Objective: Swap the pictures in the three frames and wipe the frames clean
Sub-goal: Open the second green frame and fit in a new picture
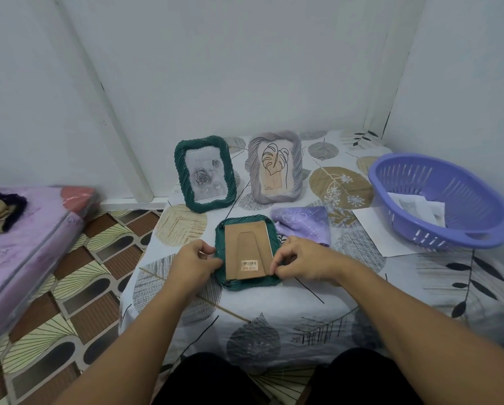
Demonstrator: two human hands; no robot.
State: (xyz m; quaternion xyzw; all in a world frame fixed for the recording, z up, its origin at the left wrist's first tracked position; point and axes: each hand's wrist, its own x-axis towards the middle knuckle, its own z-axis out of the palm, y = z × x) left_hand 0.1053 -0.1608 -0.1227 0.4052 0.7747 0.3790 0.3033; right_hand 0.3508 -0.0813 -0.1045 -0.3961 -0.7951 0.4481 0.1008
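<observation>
A green frame (246, 283) lies face down on the table, its brown cardboard back (248, 247) with a barcode sticker facing up. My left hand (193, 258) grips the frame's left edge with curled fingers. My right hand (299, 261) pinches the right edge of the cardboard back near its lower corner. Behind it, a second green frame (202, 173) with a grey rose picture stands upright. A grey frame (274, 166) with a leaf line drawing stands to its right. A purple cloth (303, 222) lies just right of the flat frame.
A purple plastic basket (440, 200) with papers inside sits at the right on a white sheet (373, 229). The table (274, 317) has a leaf-patterned cover and stands in a wall corner. A purple mattress (25, 244) lies on the floor at the left.
</observation>
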